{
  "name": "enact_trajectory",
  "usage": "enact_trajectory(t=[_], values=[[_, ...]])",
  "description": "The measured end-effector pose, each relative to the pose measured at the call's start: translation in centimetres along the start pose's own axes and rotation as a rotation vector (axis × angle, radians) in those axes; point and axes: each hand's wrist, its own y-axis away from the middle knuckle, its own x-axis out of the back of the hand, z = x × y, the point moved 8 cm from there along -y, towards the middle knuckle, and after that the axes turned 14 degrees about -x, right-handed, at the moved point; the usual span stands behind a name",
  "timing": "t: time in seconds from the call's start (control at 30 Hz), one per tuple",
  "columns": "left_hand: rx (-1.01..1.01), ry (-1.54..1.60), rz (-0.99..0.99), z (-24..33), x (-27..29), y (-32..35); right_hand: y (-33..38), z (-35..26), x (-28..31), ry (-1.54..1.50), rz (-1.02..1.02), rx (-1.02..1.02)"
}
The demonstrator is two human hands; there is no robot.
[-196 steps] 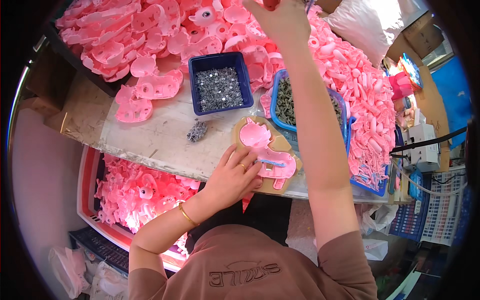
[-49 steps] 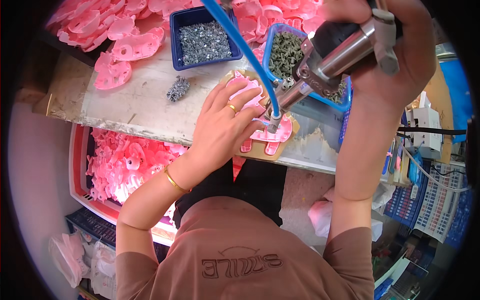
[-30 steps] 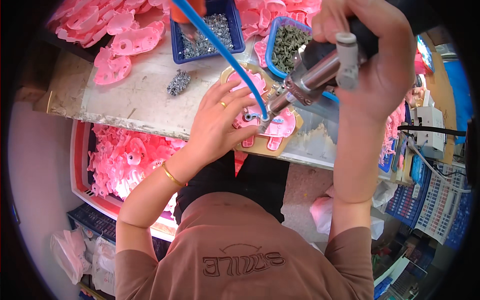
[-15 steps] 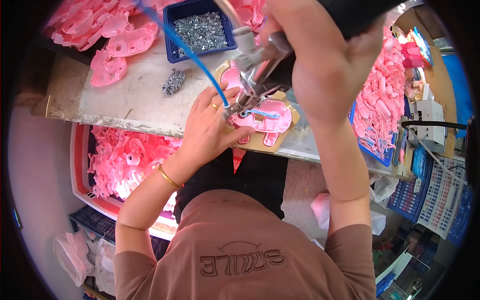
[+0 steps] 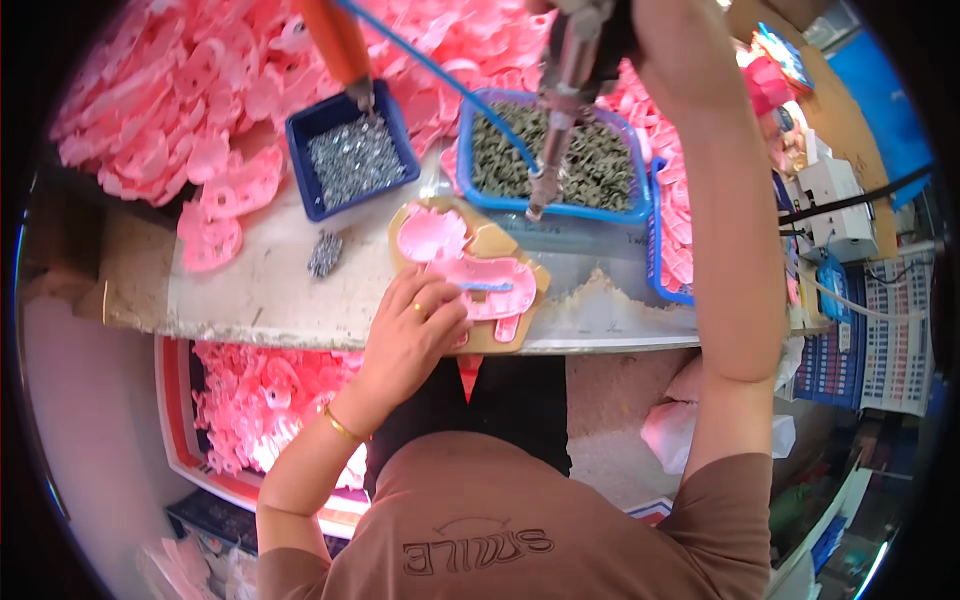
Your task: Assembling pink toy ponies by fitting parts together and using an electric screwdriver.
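Pink shell half sits hollow side up in tan fixture on bench, at fingertips of left hand. Left fingers loosely bent, laid over shell's edge. Clump of metal bits ahead and left of that hand; navy tray farther, orange-handled tool dipping in. Right hand, farther out, wrapped round metal driver with blue hose, left of it blue tub. Pink heap beyond left hand.
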Motion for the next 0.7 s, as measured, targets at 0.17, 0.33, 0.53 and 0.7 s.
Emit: enact_trajectory(t=[0.17,0.33,0.53,0.7], values=[[0.09,0.322,-0.004,0.0,4.1,-0.8,-0.8,0.5,2.3,-0.147,-0.222,0.023],[0.247,0.683,-0.102,-0.1,10.5,2.2,-4.2,9.2,11.2,0.088,0.256,-0.06],[0.707,0.444,-0.428,0.8,18.0,12.1,-3.2,21.1,13.5,0.922,0.235,-0.28],[0.999,-0.306,-0.459,-0.4,20.9,26.4,-2.5,21.1,14.8,1.143,0.488,-0.298]])
